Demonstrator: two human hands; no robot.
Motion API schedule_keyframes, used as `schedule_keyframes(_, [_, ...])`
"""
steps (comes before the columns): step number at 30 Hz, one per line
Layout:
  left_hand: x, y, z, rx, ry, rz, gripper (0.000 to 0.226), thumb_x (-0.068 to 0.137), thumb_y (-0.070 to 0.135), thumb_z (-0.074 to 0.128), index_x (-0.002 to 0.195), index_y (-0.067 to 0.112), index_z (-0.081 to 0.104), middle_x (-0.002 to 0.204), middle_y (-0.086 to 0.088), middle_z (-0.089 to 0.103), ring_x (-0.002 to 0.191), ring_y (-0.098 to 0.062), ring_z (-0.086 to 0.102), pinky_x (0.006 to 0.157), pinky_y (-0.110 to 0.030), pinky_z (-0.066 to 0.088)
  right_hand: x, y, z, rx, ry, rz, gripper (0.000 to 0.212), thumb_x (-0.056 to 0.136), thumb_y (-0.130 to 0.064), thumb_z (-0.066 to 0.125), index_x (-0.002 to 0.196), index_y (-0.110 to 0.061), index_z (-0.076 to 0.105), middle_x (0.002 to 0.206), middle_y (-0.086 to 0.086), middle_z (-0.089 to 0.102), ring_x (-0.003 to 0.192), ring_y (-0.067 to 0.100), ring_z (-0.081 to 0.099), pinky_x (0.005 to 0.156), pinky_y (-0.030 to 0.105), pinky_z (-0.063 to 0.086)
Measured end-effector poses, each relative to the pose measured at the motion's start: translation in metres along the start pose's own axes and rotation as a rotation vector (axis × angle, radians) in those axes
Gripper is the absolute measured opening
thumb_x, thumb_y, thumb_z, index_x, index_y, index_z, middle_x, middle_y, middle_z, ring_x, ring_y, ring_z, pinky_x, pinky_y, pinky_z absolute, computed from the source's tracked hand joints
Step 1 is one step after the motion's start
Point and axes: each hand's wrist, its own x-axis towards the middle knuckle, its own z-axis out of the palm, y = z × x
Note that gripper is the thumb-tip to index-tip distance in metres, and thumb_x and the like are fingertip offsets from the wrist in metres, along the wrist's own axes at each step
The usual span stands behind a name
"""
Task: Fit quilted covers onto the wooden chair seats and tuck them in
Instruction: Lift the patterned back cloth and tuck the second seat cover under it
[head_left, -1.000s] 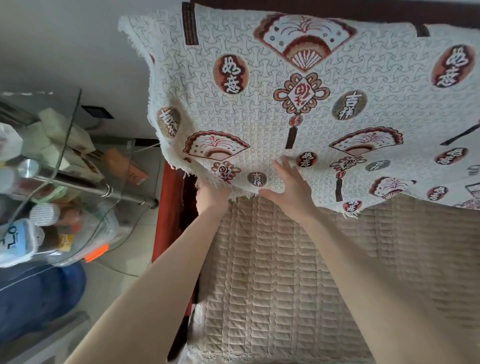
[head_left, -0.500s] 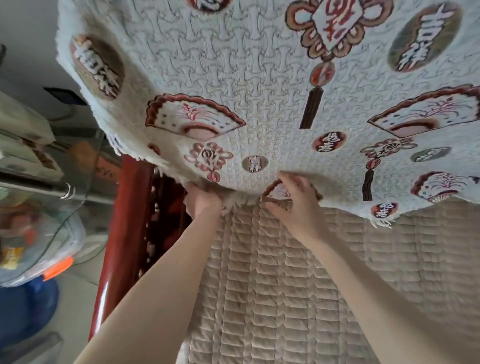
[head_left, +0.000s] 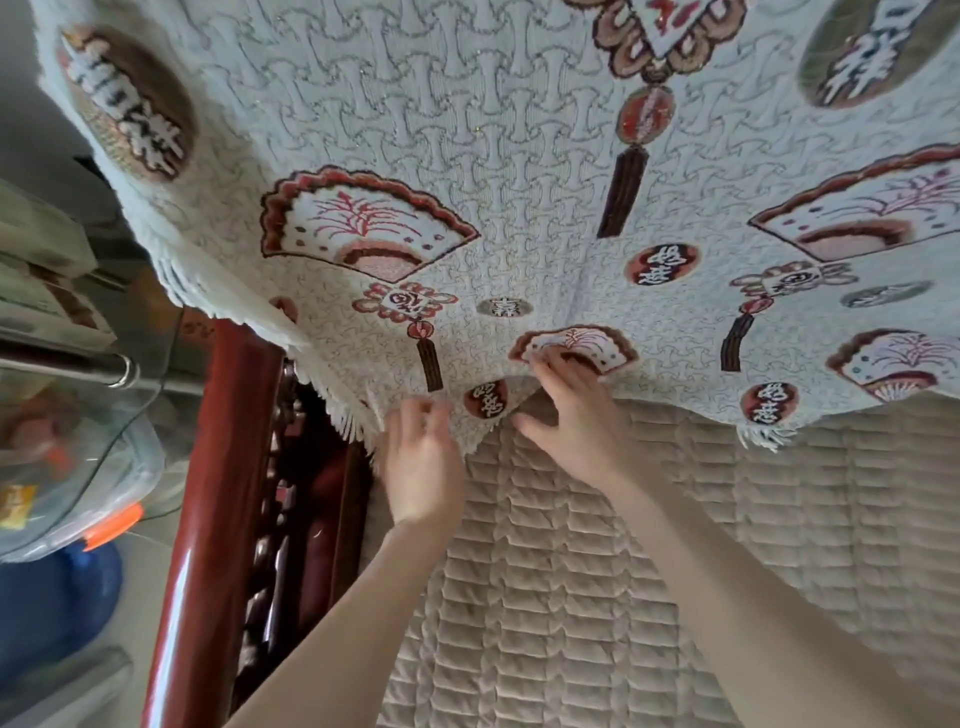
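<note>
Lying flat on the seat, the beige quilted cover runs beside the red wooden armrest. Farther on, the blurred left hand touches the patterned throw at its fringe, grip unclear; the right hand presses its fingers onto it, thumb spread.

wooden chair | quilted cover on seat | patterned throw overlapping it
</note>
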Motion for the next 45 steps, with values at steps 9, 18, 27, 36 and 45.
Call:
schedule_keyframes(9, [0.082,-0.009,0.03,0.216,-0.313,0.044,0.047,0.102,0.031,0.024,0.147,0.017,0.022,0.155,-0.013,0.016,0.142,-0.031,0.014,0.112,-0.055,0.017,0.006,-0.01,0.005,-0.216,0.153,-0.123,0.06,0.1,-0.047,0.036,0.152,-0.019,0.024,0.158,-0.002,0.026,0.146,0.017,0.02,0.119,0.04,0.008])
schedule_keyframes(18, [0.058,-0.017,0.026,0.218,-0.307,0.107,0.05,0.103,0.037,0.02,0.152,0.026,0.017,0.158,-0.013,0.016,0.145,-0.033,0.014,0.113,-0.053,0.013,0.056,-0.002,0.01,-0.201,-0.021,-0.038,0.065,0.098,-0.053,0.034,0.153,-0.019,0.02,0.158,0.001,0.029,0.143,0.021,0.026,0.117,0.043,0.017])
schedule_keyframes(27, [0.112,-0.01,0.026,0.107,-0.42,0.061,0.047,0.103,0.037,0.02,0.147,0.023,0.023,0.154,-0.016,0.021,0.14,-0.035,0.022,0.113,-0.051,0.02,0.033,0.004,0.007,-0.246,-0.082,0.071,0.071,0.096,-0.064,0.022,0.154,-0.031,0.0,0.163,-0.002,0.0,0.15,0.023,0.003,0.12,0.051,0.0])
schedule_keyframes(36, [0.092,-0.014,0.033,0.132,-0.454,0.117,0.049,0.103,0.042,0.015,0.15,0.028,0.017,0.157,-0.018,0.012,0.142,-0.044,0.01,0.114,-0.057,0.015,0.047,0.006,0.001,-0.291,0.047,0.032,0.068,0.096,-0.063,0.024,0.154,-0.029,0.012,0.162,-0.005,0.012,0.149,0.021,0.012,0.12,0.05,0.005])
schedule_keyframes(45, [0.088,-0.016,0.032,0.179,-0.302,0.139,0.048,0.102,0.04,0.018,0.149,0.029,0.022,0.155,-0.012,0.022,0.142,-0.037,0.017,0.115,-0.053,0.014,0.069,0.024,0.003,-0.279,-0.076,0.097,0.073,0.093,-0.069,0.019,0.154,-0.032,0.003,0.163,-0.01,-0.001,0.149,0.022,0.01,0.117,0.054,0.007])
